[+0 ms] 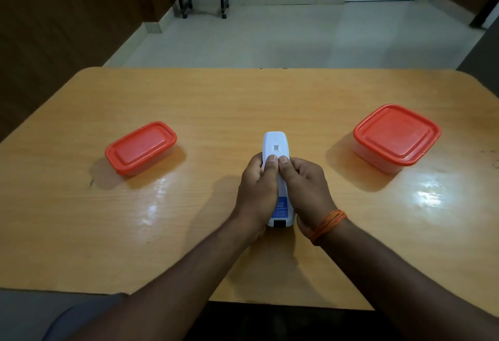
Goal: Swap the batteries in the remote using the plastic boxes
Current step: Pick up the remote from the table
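Wooden table (pixel 243 102), pale orange grain, glossy patches of glare. The remote is the reference point for everything below.

Larger plastic box (pixel 397 135): squarish, clear body, red lid on, well apart to the right of the remote and slightly farther out. Sits flat on the table.

Smaller plastic box (pixel 141 147): rectangular, clear body, red lid on, well apart to the left of the remote, roughly level with its far end. Flat on the table.

Left hand (pixel 256 189): wraps the remote's left side, fingers curled under, thumb pressing on the upturned back.

Right hand (pixel 310 189): grasps the remote's right side the same way, thumb beside the left thumb, tips touching or nearly so.

Remote (pixel 276 143): white, back side up, long axis pointing away from the person, between the two boxes near the table's middle. Cannot tell if it touches the tabletop.

Orange thread band (pixel 328 225): on the right wrist, near the remote's near end.

Blue label (pixel 280 208): near end of the remote. Small code sticker (pixel 276 148): far end, just beyond the thumbs.
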